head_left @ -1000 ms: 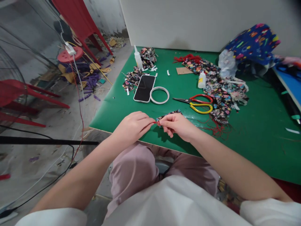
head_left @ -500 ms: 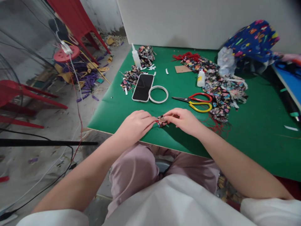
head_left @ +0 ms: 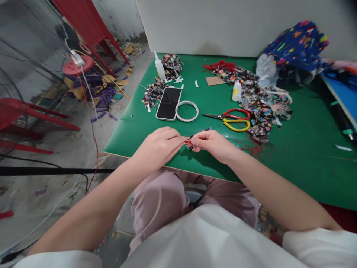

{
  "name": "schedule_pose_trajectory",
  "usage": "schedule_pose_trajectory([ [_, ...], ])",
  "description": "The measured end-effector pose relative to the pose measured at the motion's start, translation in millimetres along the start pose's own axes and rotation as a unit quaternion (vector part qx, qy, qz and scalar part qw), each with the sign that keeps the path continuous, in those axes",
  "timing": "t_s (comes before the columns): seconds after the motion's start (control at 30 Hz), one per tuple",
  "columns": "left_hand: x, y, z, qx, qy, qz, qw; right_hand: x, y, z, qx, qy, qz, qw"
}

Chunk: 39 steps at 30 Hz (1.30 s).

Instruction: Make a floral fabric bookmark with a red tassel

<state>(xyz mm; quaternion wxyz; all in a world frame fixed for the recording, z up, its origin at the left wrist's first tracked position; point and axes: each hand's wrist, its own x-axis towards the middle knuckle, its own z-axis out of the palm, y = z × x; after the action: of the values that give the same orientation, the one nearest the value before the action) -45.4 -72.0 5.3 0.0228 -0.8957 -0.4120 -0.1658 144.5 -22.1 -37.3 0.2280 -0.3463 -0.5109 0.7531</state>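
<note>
Near the front edge of the green table, a small piece of black floral fabric (head_left: 189,147) lies between my hands. A short bit of red cord (head_left: 187,142) shows at its left end, between the fingertips. My left hand (head_left: 163,146) is closed on the fabric's left end, its fingers together and pointing right. From the other side my right hand (head_left: 213,146) pinches at the red cord, thumb against forefinger. My right fingers hide much of the fabric; one corner sticks out behind them.
Beyond my hands lie a roll of white tape (head_left: 187,111), a phone (head_left: 169,104) and red-and-yellow-handled scissors (head_left: 236,120). Farther off are a glue bottle (head_left: 237,92), a second bottle (head_left: 160,67), a brown card (head_left: 215,81) and floral fabric heaps (head_left: 255,108).
My right hand has moved slightly left and turned, its fingertips now pinched by the red cord. The fabric is more covered, with its far corner tilted up. My left hand stays nearly still.
</note>
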Motion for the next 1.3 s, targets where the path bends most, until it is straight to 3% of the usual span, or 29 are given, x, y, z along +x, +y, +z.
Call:
schedule_pose_trajectory([
  [0.33,-4.3,3.1,8.8,-0.014,0.013,-0.056,0.998,-0.6,4.1,-5.5,0.014,0.041,0.022,0.999],
  [0.6,-11.1,11.8,33.3,-0.009,0.048,-0.112,0.993,0.2,2.8,-8.5,-0.186,0.059,0.021,0.981],
  [0.7,-15.7,11.4,45.3,0.012,0.061,-0.119,0.991,3.4,1.9,-9.5,-0.296,0.067,-0.001,0.953],
  [0.9,-22.8,8.8,59.0,0.029,0.076,-0.123,0.989,13.8,1.5,-8.4,-0.508,0.073,-0.04,0.857],
  [1.13,-29.0,5.3,63.7,0.025,0.08,-0.115,0.99,20.1,-7.6,-1.6,-0.623,0.027,-0.003,0.782],
  [1.3,-31.8,5.8,65.2,0.034,0.079,-0.11,0.99,23.4,-10.5,4.6,-0.662,0.029,0.005,0.749],
])
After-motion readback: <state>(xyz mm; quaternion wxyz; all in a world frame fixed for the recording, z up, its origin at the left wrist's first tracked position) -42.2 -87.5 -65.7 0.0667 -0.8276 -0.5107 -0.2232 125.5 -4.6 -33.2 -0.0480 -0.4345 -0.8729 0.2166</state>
